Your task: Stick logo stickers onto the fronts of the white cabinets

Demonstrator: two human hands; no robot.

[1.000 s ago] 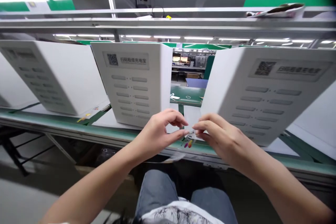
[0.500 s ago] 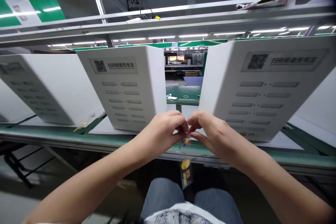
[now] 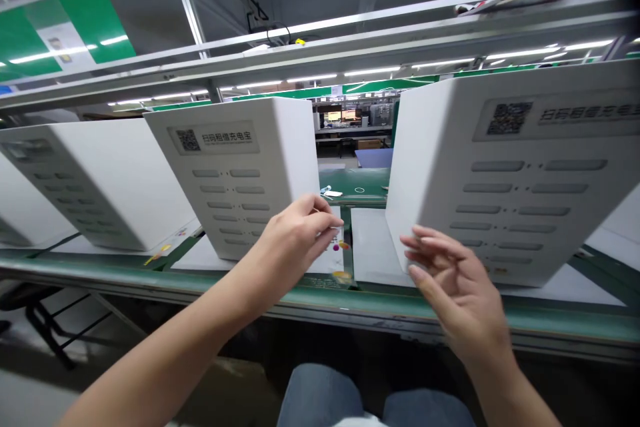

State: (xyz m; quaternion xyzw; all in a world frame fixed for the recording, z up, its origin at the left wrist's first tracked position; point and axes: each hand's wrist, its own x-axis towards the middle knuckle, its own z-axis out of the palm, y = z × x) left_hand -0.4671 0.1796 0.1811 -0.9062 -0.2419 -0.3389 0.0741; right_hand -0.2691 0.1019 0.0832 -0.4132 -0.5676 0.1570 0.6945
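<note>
My left hand [image 3: 303, 230] is closed in a pinch in front of the gap between two white cabinets. From its fingertips hangs a clear film [image 3: 339, 260] with small magenta, orange and yellow prints; its outline is hard to make out. My right hand [image 3: 457, 280] is apart from it, fingers loosely spread and holding nothing, before the lower left corner of the right white cabinet [image 3: 530, 180]. The left white cabinet [image 3: 227, 187] stands behind my left hand. Both cabinets bear a QR-code label and rows of slots.
A green conveyor line [image 3: 295, 297] runs across in front of me, with white sheets under the cabinets. Another white cabinet [image 3: 105, 180] stands farther left, a yellow-marked strip [image 3: 157, 255] beside it. A metal rail [image 3: 330, 53] crosses above; a black stool [image 3: 47, 320] is at lower left.
My hands were together at the fingertips and are now apart. The right hand has moved right and opened; the left stays pinched with the clear film, slightly left and higher. The view has shifted a little.
</note>
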